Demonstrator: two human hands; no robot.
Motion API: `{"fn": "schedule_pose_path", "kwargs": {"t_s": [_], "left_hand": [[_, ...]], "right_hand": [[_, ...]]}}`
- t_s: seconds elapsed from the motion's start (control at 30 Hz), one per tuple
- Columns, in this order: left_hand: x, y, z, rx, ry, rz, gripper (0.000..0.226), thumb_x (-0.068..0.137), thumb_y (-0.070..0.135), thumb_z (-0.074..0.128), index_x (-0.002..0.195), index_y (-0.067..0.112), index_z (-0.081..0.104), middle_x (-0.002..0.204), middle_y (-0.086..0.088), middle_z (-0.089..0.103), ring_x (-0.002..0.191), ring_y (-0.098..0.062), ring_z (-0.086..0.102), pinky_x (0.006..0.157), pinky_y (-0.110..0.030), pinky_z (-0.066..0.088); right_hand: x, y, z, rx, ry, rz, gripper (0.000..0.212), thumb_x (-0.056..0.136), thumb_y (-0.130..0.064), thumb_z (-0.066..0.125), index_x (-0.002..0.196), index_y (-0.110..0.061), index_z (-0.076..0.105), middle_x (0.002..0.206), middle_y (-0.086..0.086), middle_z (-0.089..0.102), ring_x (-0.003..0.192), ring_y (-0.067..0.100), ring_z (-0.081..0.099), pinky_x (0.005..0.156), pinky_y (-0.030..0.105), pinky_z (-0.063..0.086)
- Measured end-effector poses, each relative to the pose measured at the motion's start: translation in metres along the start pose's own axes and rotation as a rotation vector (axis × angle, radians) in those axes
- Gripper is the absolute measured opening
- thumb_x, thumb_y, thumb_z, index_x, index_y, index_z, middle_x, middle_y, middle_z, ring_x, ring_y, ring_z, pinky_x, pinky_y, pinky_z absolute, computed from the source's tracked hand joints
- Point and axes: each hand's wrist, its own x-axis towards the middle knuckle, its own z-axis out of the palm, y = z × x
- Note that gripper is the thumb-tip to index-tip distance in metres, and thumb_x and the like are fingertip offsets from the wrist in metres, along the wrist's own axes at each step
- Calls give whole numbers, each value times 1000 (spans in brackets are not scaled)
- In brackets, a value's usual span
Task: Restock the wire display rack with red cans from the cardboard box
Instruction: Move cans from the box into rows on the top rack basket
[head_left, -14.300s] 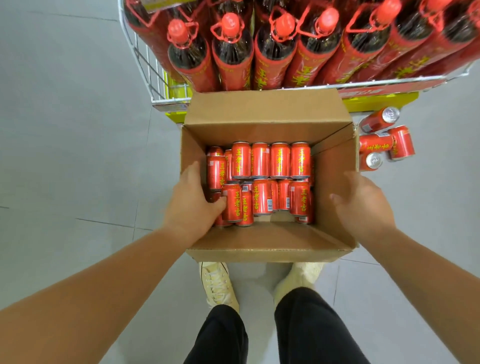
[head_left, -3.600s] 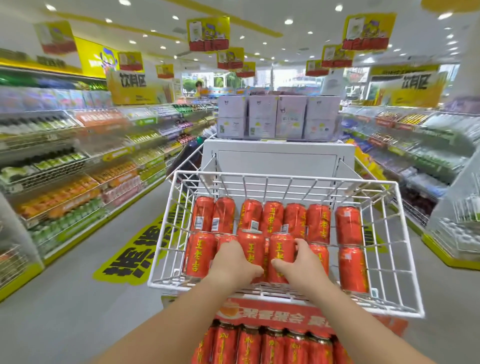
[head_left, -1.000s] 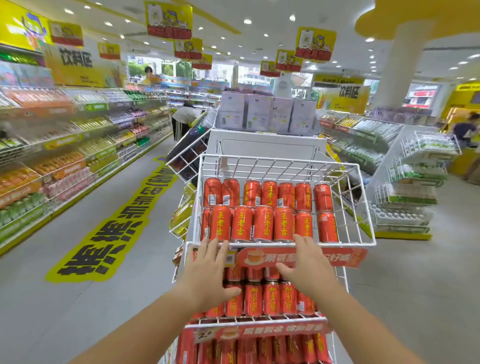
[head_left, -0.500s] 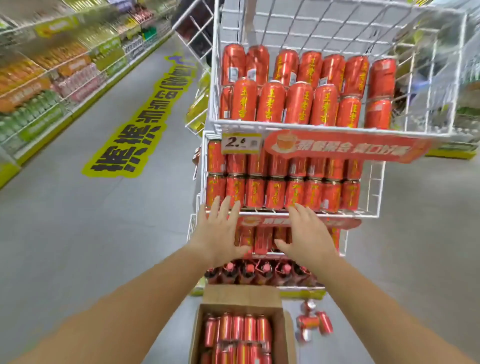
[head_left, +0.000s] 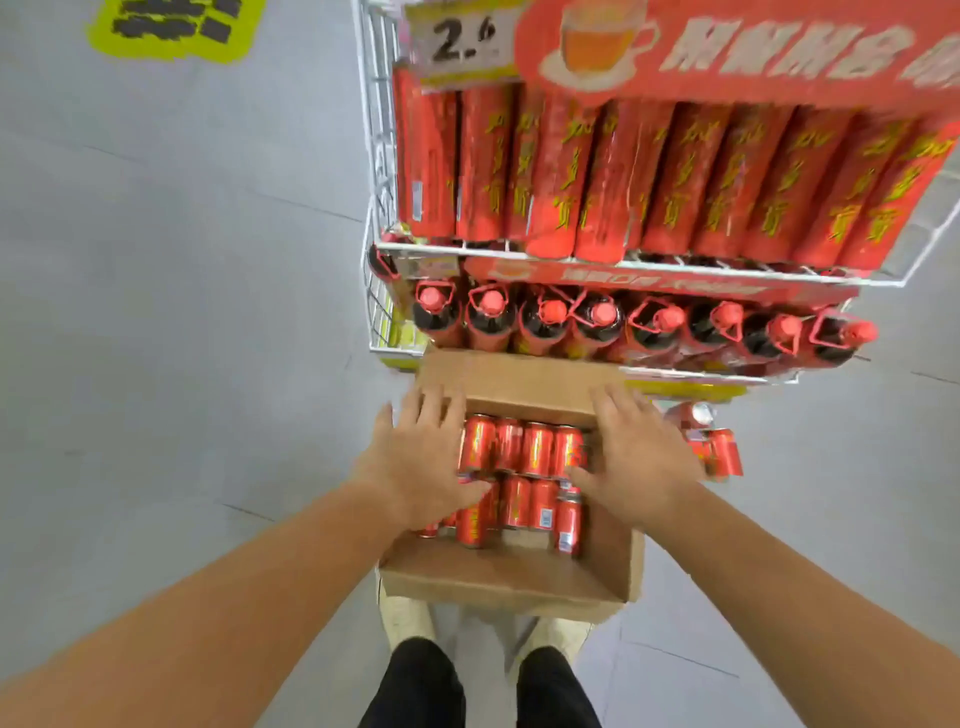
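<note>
The open cardboard box (head_left: 498, 582) stands on the floor by my feet, with several red cans (head_left: 524, 452) lying inside it. My left hand (head_left: 421, 457) hovers over the box's left side, fingers spread and holding nothing. My right hand (head_left: 634, 452) is over the right side, fingers also straight and empty. Beyond the box rises the white wire display rack (head_left: 379, 249), one tier filled with red cans (head_left: 649, 171). The picture is motion-blurred.
Dark bottles with red caps (head_left: 602, 322) fill the rack's lowest tier, right behind the box. A few loose red cans (head_left: 717, 447) lie on the floor right of the box. A price tag (head_left: 462, 41) hangs on the upper tier. Grey floor spreads to the left.
My view has swung down from the rack's upper tiers to the box. Both hands dropped from the rack's front to just above the cans in the box, still empty.
</note>
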Motion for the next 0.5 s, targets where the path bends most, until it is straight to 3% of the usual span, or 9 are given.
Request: {"fn": "schedule_pose_path", "kwargs": {"t_s": [0.1,0.23,0.37,0.5], "left_hand": [[23,-2,85,14,-85,0,110,81,78,49,161,17,4,163,-10,20,149,-33,21,118,-52,25],[53,-1,182,-13,-182,8,107,84,78,46,161,17,3,162,-11,22,150,-34,22,120,-54,25],[82,4,259,-54,-253,-18,105,84,75,48,160,18,4,158,-8,32,146,-31,32,118,-51,32],[112,11,316,-92,-353,-56,109,84,74,53,160,15,2,156,-9,33,143,-30,34,115,-49,36]], "right_hand": [[22,15,91,-2,-67,-2,94,79,-63,55,154,-20,19,160,4,28,147,28,25,119,51,24],[44,30,190,88,-193,7,106,70,-75,47,156,-20,19,160,5,28,147,31,25,119,46,27],[63,47,274,119,-216,8,86,80,-53,63,150,-21,27,151,4,38,140,28,34,113,44,36],[86,63,334,142,-273,87,86,82,-53,67,150,-20,27,152,4,34,141,29,32,112,44,37]]}}
